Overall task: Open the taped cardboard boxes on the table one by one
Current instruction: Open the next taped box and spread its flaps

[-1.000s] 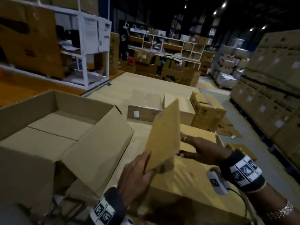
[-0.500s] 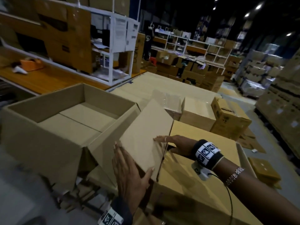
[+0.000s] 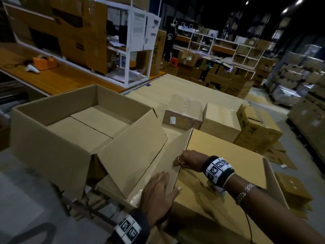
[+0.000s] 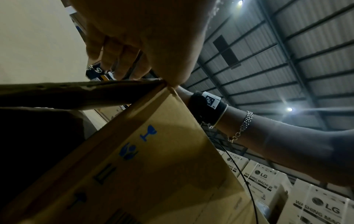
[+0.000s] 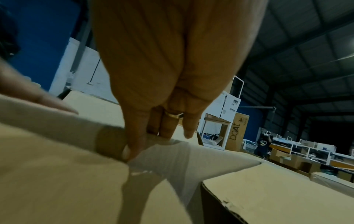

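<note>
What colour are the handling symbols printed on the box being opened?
Blue: the handling symbols on the side of the box show best in the left wrist view.

The brown cardboard box with the raised flap is sitting right in front of me, and the large open cardboard box is lying to its left. My left hand is resting on the flap's near end; my right hand is gripping its edge further back. Behind it, three smaller cardboard boxes are standing in a row on the surface.
</note>
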`<state>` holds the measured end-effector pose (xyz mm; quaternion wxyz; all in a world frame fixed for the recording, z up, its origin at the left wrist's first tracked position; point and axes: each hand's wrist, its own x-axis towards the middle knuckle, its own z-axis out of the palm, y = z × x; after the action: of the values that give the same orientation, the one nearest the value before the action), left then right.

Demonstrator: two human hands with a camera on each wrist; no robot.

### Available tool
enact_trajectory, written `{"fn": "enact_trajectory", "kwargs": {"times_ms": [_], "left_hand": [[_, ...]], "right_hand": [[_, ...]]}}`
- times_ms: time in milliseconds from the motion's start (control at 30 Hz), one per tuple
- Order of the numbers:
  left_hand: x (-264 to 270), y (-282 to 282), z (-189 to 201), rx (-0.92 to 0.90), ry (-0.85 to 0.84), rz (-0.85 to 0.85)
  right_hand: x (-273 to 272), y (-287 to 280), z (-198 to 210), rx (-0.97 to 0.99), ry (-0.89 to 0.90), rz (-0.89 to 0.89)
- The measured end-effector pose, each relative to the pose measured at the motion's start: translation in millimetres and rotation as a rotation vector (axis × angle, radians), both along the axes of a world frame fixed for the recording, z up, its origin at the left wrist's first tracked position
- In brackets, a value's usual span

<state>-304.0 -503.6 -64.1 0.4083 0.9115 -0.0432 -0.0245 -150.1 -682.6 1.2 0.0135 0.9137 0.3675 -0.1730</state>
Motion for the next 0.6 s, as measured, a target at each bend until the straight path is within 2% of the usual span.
{"fn": "enact_trajectory", "kwargs": {"times_ms": [100,267,467,600], "left_hand": [[15,-3,3,-0.001,0.005,-0.021],[21,-10,3,0.001,0.027,-0.012],[24,-14,-3,-0.034,0.005,0.015],[22,-12,0,-0.001,0.015,-0.040]], "right_hand": [[19,3,12,-0.040,0.055,-0.091],[54,-8,9,-0.088,0.030,-0.230],[59,-9,1,-0.061,0.007,-0.237],[45,-18,0,-0.050,0.045,-0.250]]}}
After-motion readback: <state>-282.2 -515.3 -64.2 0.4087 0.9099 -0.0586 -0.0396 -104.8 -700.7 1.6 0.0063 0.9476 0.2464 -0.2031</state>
